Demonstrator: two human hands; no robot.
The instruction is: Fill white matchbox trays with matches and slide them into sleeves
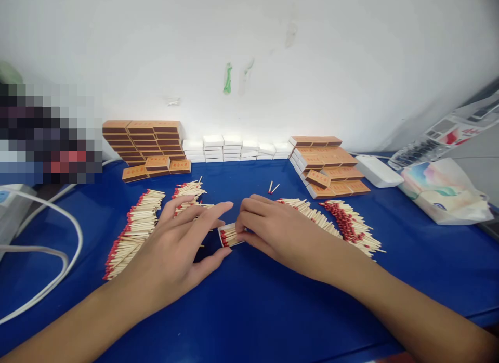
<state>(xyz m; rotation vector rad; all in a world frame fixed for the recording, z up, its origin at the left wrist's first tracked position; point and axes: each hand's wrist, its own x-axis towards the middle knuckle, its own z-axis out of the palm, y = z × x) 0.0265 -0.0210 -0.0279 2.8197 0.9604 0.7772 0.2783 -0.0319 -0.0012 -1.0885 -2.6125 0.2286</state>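
Observation:
A small white matchbox tray (221, 237) with red-headed matches (230, 235) lying in it rests on the blue table between my hands. My right hand (273, 225) covers the tray's right end, its bent fingertips pressed together on the matches there. My left hand (187, 243) is spread at the tray's left end, thumb and forefinger apart, with nothing held; whether the thumb touches the tray is hard to tell. Beside my left wrist lies a long pile of matches (134, 225), with a smaller pile (189, 189) behind the fingers. Past my right hand is another row of matches (312, 215).
Orange-brown matchboxes (142, 139) are stacked at the back left, more matchboxes (327, 157) at the back right, white trays (232, 148) between. Farther right lie a match pile (351, 228), a white block (379, 170) and a tissue pack (444, 191). White cables (74, 222) loop at left.

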